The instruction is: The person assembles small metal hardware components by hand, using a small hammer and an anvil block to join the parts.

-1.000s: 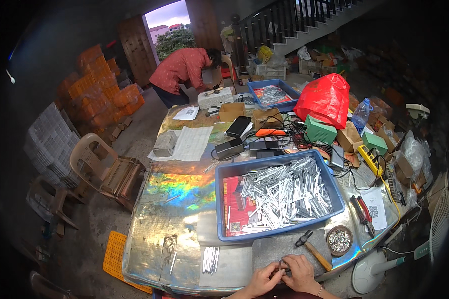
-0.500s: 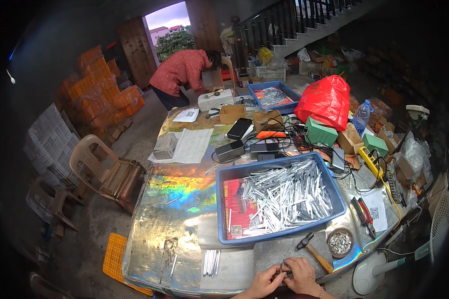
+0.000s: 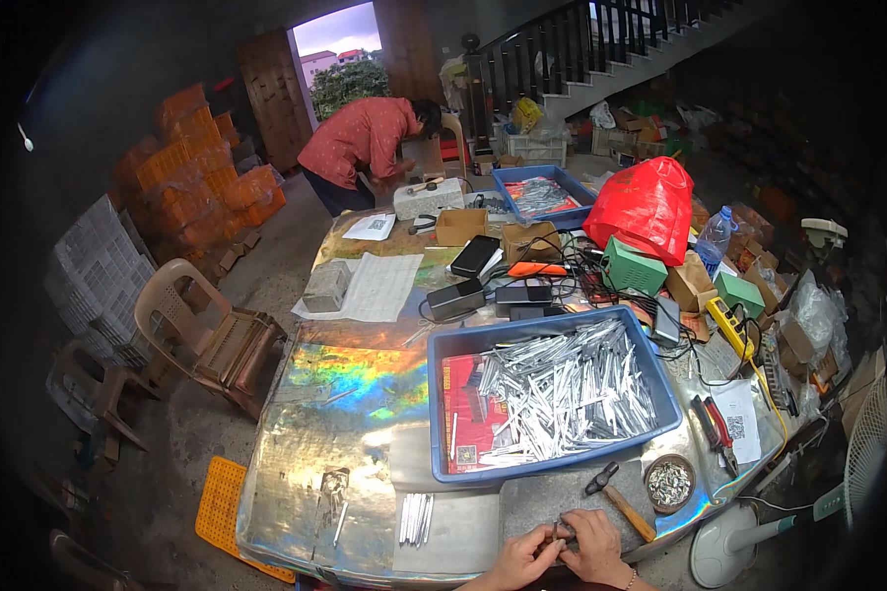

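At the near edge of the table, my left hand (image 3: 530, 554) and my right hand (image 3: 595, 548) meet over a grey stone block (image 3: 537, 500). Their fingertips are pinched together around something small and dark that I cannot make out. A hammer (image 3: 621, 502) with a wooden handle lies on the block beside my right hand. Right of the hammer stands a round bowl (image 3: 650, 497) of small shiny metal pieces. Several thin silver strips (image 3: 417, 519) lie side by side on pale paper to the left. Beyond the block, a blue tray (image 3: 552, 470) holds a heap of similar strips.
Pliers (image 3: 727, 443) lie right of the tray. Behind it are black boxes (image 3: 456, 297), tangled cables, a red bag (image 3: 646, 209) and a second blue tray (image 3: 584, 215). A person (image 3: 362, 148) in a red top bends over the far end. A fan (image 3: 734, 542) stands at right, chairs (image 3: 202, 330) at left.
The view has shifted very slightly. My hands keep the same pinched pose over the block, and nothing on the table has visibly moved.
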Available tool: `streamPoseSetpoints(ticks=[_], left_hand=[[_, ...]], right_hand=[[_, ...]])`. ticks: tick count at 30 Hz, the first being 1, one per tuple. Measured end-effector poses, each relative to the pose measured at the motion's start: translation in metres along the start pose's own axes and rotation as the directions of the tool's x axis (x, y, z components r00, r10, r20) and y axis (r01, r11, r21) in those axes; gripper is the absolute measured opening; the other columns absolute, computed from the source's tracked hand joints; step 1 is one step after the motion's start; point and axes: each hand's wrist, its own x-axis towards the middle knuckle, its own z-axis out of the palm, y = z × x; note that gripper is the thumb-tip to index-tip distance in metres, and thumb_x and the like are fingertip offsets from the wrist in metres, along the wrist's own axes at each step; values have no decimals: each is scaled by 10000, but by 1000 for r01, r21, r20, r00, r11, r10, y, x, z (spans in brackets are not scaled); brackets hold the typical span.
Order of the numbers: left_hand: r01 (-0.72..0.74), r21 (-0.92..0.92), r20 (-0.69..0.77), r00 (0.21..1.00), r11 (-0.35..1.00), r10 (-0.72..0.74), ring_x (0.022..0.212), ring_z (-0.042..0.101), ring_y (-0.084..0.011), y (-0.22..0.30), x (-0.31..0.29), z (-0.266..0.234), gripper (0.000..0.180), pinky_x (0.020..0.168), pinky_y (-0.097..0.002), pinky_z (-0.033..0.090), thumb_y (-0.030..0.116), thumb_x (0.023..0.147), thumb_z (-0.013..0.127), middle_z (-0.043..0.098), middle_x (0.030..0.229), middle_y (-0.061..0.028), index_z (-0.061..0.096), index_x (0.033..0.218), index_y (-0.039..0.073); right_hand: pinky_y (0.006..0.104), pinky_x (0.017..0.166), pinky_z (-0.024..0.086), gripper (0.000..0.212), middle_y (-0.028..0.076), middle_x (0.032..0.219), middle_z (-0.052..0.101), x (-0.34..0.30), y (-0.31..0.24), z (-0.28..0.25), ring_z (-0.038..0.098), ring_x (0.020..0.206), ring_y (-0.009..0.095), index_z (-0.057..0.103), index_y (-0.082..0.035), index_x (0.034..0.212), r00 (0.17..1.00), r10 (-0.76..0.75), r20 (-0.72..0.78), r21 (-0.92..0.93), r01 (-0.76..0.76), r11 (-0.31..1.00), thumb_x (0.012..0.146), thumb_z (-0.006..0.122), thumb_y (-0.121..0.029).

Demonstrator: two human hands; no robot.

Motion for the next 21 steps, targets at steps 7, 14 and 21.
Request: streamPoseSetpoints(ticks=[7, 14, 21], left_hand=[[4, 67, -17, 1000, 998, -3, 795, 579, -138, 1, 0, 0, 189, 697, -264, 485, 80, 934, 515, 612, 916, -67, 576, 1098, 10], [11, 51, -39, 999, 999, -9, 818, 591, -152, -13, -3, 0, 199, 715, -278, 489, 100, 930, 528, 629, 939, -90, 583, 1097, 6], [8, 20, -38, 999, 1000, -7, 811, 584, -147, -9, -2, 1, 199, 716, -273, 482, 95, 931, 527, 622, 918, -88, 580, 1102, 7]], right_hand=[[401, 706, 476, 444, 125, 1015, 590, 1, -1, -1, 567, 858, 319, 560, -42, 1048, 1000, 19, 12, -14, -19, 1000, 675, 725, -217], [439, 840, 442, 538, 180, 1097, 560, -9, -2, 3, 536, 989, 386, 519, -41, 1186, 993, 103, 48, 71, -107, 992, 677, 692, -58], [445, 833, 447, 523, 187, 1101, 557, -8, -3, 3, 537, 985, 393, 512, -30, 1184, 992, 123, 40, 91, -126, 988, 690, 682, -59]])
